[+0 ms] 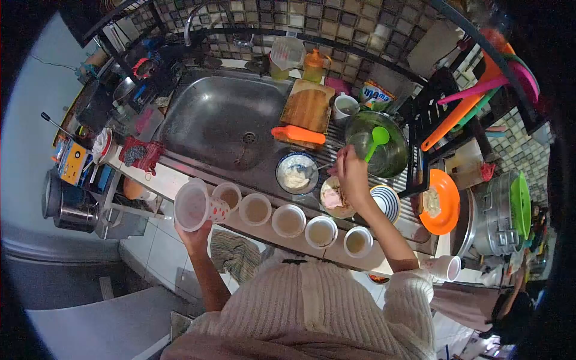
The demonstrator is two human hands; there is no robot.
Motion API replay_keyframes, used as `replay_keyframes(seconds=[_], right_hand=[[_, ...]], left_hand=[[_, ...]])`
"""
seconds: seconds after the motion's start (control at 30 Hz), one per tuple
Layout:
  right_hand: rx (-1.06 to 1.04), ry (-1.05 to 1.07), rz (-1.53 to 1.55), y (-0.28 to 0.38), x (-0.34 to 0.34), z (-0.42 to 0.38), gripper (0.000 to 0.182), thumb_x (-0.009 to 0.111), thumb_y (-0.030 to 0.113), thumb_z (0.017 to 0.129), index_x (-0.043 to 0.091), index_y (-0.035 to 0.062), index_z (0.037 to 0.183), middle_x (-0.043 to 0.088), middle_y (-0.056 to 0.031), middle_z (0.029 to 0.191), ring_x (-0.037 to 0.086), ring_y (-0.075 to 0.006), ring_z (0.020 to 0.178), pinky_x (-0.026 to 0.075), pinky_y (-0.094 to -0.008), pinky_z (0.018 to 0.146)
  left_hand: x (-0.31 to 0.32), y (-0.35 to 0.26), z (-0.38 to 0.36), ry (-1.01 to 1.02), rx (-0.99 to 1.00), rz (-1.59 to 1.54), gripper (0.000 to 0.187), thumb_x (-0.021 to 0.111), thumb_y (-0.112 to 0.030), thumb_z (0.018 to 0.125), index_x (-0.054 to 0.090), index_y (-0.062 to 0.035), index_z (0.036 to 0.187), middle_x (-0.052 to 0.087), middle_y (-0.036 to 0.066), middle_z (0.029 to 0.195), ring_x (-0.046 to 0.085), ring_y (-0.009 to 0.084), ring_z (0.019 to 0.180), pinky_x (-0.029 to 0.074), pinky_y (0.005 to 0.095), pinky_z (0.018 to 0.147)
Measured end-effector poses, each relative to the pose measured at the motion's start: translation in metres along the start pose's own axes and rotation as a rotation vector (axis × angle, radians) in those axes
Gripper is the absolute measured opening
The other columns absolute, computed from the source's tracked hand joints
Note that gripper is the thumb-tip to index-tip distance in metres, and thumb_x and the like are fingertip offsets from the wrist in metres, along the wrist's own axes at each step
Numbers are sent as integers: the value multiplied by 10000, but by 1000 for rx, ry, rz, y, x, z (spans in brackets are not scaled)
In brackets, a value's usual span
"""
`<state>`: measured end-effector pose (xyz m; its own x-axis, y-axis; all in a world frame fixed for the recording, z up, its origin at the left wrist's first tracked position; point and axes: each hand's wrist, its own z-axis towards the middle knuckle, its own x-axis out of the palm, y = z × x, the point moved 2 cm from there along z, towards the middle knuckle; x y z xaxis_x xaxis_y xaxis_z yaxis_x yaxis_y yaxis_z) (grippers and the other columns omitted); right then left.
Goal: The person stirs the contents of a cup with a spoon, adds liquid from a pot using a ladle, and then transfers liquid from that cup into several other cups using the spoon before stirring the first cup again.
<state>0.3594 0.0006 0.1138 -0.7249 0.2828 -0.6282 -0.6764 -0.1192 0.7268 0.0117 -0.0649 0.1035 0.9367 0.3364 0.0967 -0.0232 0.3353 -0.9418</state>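
My left hand is closed around a plastic cup with red dots, tilted so that its mouth faces me. My right hand grips a metal spoon, whose tip is in white paste inside a patterned bowl. Beneath the right wrist sits a container holding pink and pale contents, partly hidden by the arm. Several filled cups stand in a row along the counter edge, from a cup beside my left hand to a cup near my right forearm.
A steel sink lies behind the cups. A wooden board with an orange-handled item is at its right. Further right are a steel pot with a green spoon, a striped bowl, an orange plate and stacked cups.
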Motion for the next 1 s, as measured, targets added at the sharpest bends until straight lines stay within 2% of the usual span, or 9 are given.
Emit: replay_keyframes(seconds=[0.27,0.33,0.47,0.57,0.67,0.73,0.83,0.97,1.0], right_hand=[[34,-56,143,-10,7,1,163,354,110,920,415,-29,861,558,-118,644,629,-209,566,527,-292,482],[132,-33,223,-14,9,1,194,346,131,926,422,-28,847,561,-113,638,634,-202,574,524,-287,477],[144,-51,253,-13,7,0,211,339,140,930,430,-27,840,565,-120,639,638,-200,581,523,-280,480],[142,-87,298,-15,7,-2,254,327,169,934,426,-43,836,552,-138,579,637,-234,575,498,-306,460],[129,-105,344,-24,9,-1,266,324,173,936,432,-49,837,557,-141,590,639,-236,583,509,-296,478],[200,-63,426,-32,12,-1,234,326,157,938,434,-37,865,584,-139,690,644,-214,636,531,-275,518],[204,-70,514,-28,6,-4,240,326,171,940,432,-37,883,587,-155,722,643,-226,656,537,-281,542],[189,-104,540,-35,1,-3,240,323,167,941,430,-40,881,584,-161,733,642,-235,658,541,-287,555],[207,-110,574,-34,-2,-4,241,320,173,942,430,-34,884,585,-159,735,641,-240,660,541,-291,558]], left_hand=[[8,-11,2,0,21,3,775,805,-347,564,445,43,1128,542,108,1036,538,199,957,435,335,830],[10,-14,3,26,12,-12,769,805,-343,561,447,43,1122,541,104,1034,538,199,955,434,329,828],[7,-9,1,31,-5,0,760,803,-324,560,448,41,1123,542,102,1034,539,201,954,431,333,833],[6,-6,0,34,-70,53,766,800,-302,560,435,42,1139,538,102,1047,533,201,970,426,339,845],[6,-4,0,26,-32,4,784,802,-295,558,421,39,1156,528,105,1068,524,202,989,425,348,856],[7,-5,0,31,-42,5,795,804,-291,554,412,35,1165,520,106,1082,518,205,1001,425,356,864],[10,-9,1,53,-60,-66,786,805,-279,551,418,30,1161,521,108,1080,521,211,997,428,363,862],[15,-14,1,72,-52,-13,760,801,-258,557,427,32,1151,527,108,1072,524,216,995,428,355,856],[19,-17,2,136,-45,10,731,794,-237,565,433,29,1143,535,107,1063,529,211,992,428,349,849]])
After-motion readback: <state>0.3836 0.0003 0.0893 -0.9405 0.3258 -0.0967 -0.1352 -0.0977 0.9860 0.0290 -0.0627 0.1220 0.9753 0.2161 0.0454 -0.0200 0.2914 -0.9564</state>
